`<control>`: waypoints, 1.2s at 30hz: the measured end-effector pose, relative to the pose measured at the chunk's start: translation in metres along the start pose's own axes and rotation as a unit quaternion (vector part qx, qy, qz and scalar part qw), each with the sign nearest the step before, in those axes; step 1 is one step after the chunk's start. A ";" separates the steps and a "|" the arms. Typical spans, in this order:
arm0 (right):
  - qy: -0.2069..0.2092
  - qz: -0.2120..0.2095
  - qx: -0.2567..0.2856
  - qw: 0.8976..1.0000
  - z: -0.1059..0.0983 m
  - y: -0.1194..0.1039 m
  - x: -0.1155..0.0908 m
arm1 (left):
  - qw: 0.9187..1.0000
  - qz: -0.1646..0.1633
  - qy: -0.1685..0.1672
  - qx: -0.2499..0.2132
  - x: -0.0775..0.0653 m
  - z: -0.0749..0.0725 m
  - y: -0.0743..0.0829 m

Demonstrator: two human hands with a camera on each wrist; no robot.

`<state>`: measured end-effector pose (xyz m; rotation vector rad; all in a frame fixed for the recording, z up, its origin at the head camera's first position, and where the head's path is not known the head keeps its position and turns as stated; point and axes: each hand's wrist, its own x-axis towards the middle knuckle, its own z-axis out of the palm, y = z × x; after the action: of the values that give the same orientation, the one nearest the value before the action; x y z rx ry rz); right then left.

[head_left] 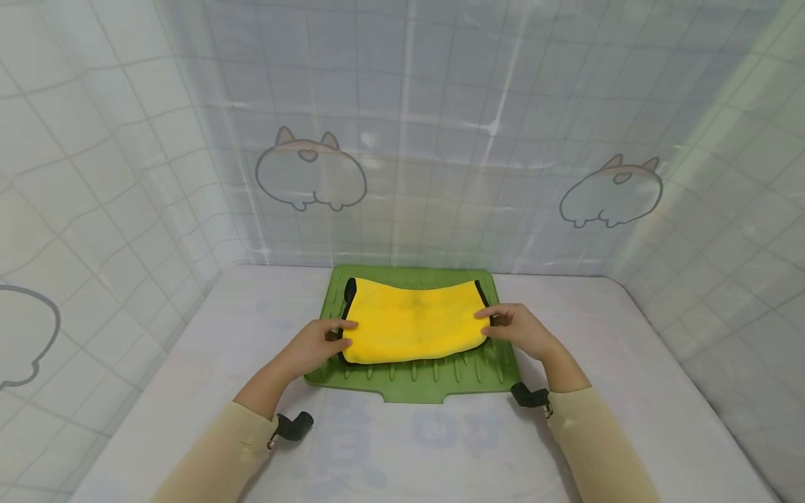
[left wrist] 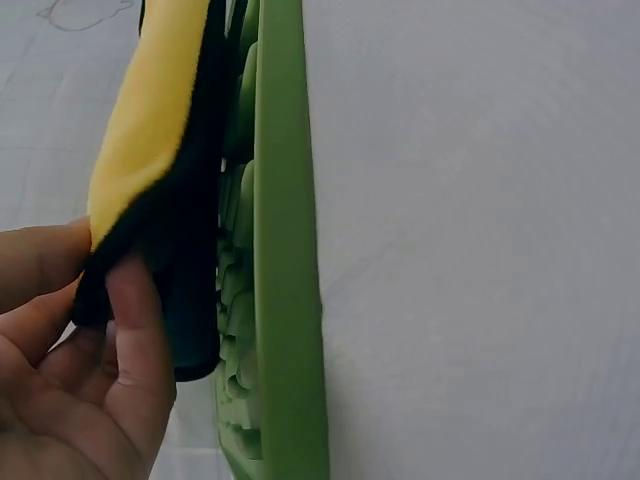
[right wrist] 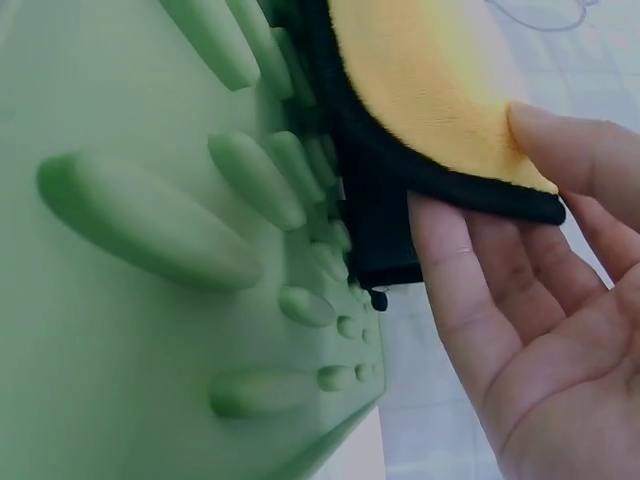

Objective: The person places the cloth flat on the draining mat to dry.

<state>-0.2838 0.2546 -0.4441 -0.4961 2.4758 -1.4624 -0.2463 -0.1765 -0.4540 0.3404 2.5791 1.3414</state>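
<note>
The yellow cloth (head_left: 415,325) is on the ridged green mat (head_left: 411,393), which lies on the bench (head_left: 220,328). At its left end the left hand (head_left: 314,346) pinches the side, thumb and fingers closed around the cloth's edge with little gap; at the opposite end the right hand (head_left: 518,328) does likewise, its thumb on the yellow face and fingers under the black edging (right wrist: 372,130). Both wrist views show a dark layer (left wrist: 190,330) beneath the yellow one, so the cloth looks doubled over, though how many layers there are I cannot tell. As I judge it, getting the cloth onto the mat and spreading it between the two hands is done, and a fold seems in place. The pinched corners sit raised off the mat and the far edge sags in the middle, so settling, flattening and letting go appear to be left
</note>
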 end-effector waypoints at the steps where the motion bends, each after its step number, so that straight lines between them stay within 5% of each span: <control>1: 0.000 0.000 0.004 1.000 0.000 0.000 0.000 | 1.000 -0.002 0.000 -0.003 0.000 0.000 0.000; 8: 0.000 0.015 -0.008 1.000 -0.003 0.000 -0.004 | 0.999 -0.013 -0.007 -0.029 -0.002 0.000 0.000; 12: -0.038 0.026 0.003 0.999 -0.004 0.002 -0.007 | 0.999 -0.027 -0.019 -0.028 -0.003 0.001 -0.003; 18: -0.085 0.028 0.023 0.996 0.000 0.005 -0.010 | 0.999 -0.032 -0.042 0.002 -0.005 0.003 -0.004; 36: -0.127 0.049 -0.046 0.990 0.005 0.003 -0.013 | 0.997 -0.026 -0.045 0.061 -0.009 0.008 0.001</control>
<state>-0.2701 0.2570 -0.4487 -0.5338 2.3373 -1.1732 -0.2351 -0.1722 -0.4569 0.3431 2.5824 1.1286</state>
